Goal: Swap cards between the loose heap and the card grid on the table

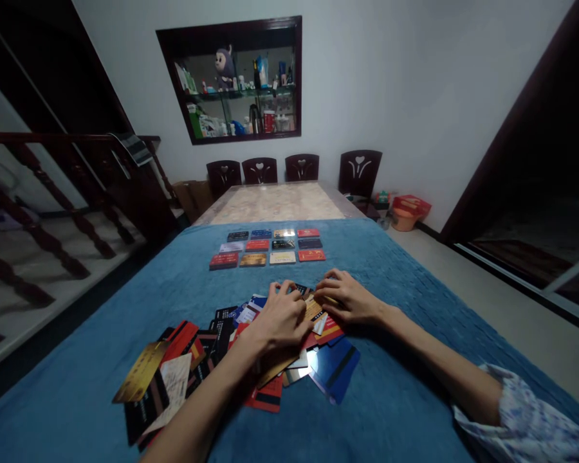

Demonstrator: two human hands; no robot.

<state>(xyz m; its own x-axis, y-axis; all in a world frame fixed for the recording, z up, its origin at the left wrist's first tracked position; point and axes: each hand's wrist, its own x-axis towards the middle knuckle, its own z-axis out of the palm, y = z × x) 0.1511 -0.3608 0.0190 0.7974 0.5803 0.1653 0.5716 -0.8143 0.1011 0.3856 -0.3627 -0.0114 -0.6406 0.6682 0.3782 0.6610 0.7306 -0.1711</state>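
A loose pile of plastic bank cards lies on the blue cloth (390, 386). My left hand (280, 319) rests over the middle of the pile, fingers bent down; what they close on is hidden beneath them. On the pile's right side, my right hand (350, 297) has its fingers curled onto a gold card (313, 308). Below that hand are a red and yellow card (330, 331) and a blue card (336, 370) with a dark stripe. More cards spread left, among them a gold card (142, 373), a pale card (174, 386) and black cards (223, 331).
Beyond the pile, small stacks of cards stand in three rows, including a red stack (223, 260) and a white stack (282, 257). The bare marble tabletop (280, 200) continues behind the cloth. Dark chairs (360, 172) line the far side, and a wooden railing (53, 193) runs at left.
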